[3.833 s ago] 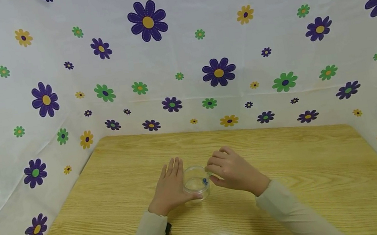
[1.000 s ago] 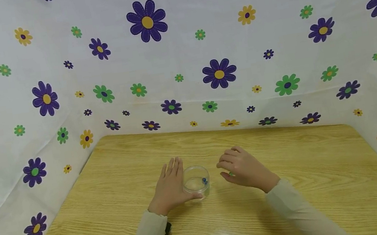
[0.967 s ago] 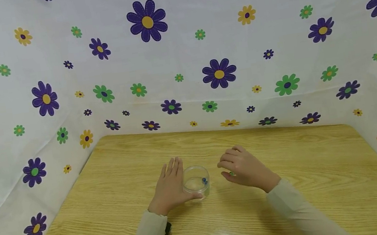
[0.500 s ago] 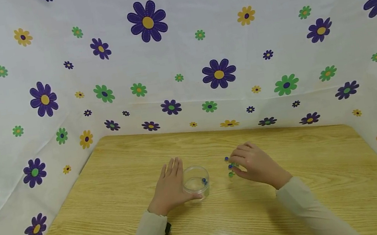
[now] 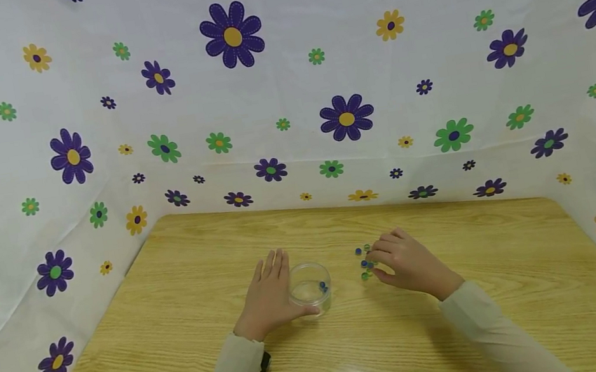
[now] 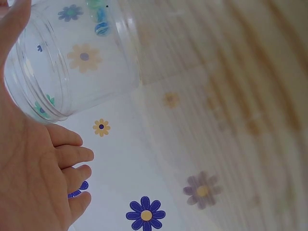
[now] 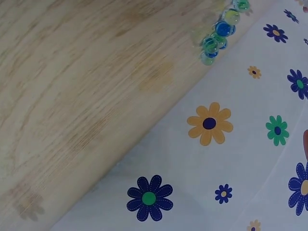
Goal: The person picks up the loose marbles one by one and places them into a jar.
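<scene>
A clear round plastic jar [image 5: 311, 293] stands upright on the wooden table with its mouth up. My left hand [image 5: 266, 298] lies against its left side, fingers straight and thumb across the near side. Blue and green marbles [image 6: 102, 29] show through the jar wall in the left wrist view. To the right of the jar, a loose cluster of blue and green glass marbles [image 5: 364, 264] lies on the table. My right hand [image 5: 407, 261] is over the cluster's right side, fingers bent, with a gap between thumb and fingertips beside the marbles; it partly covers some of them.
The wooden table [image 5: 199, 258] reaches back to a white cloth [image 5: 283, 85] printed with purple, green and yellow flowers, which also hangs at both sides. A small black object [image 5: 265, 363] sits at the left wrist. The marbles [image 7: 224, 29] also show in the right wrist view.
My right hand has moved from the jar's rim rightward to the marbles, uncovering several of them. The left hand and jar have stayed in place.
</scene>
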The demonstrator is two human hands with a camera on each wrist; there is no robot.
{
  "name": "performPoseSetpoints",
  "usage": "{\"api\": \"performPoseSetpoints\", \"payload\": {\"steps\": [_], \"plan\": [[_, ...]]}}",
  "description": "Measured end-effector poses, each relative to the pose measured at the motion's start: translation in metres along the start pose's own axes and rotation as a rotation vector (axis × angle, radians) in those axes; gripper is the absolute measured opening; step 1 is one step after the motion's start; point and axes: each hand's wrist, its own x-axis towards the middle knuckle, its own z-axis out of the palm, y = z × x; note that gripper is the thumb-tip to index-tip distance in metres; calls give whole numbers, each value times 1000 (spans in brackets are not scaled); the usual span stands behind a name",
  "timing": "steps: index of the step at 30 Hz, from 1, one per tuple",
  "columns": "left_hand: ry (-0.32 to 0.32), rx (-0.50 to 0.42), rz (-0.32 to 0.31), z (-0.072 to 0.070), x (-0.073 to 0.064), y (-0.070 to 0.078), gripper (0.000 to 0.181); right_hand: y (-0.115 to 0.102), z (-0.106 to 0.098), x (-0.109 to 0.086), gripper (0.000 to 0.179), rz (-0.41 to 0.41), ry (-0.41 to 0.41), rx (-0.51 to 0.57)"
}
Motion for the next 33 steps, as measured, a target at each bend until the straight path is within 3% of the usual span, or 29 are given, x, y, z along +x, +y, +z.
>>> {"api": "performPoseSetpoints", "payload": {"steps": [12,25,33], "plan": [[-5,-3,-2,2,0,-1,125,4,10,-9,22,23,-64,4],[-9,-5,-8,2,0,-1,125,17,22,-15,18,134,-213,38],[-7,2,-10,1,-1,0,124,22,26,-13,17,131,-266,6]]}}
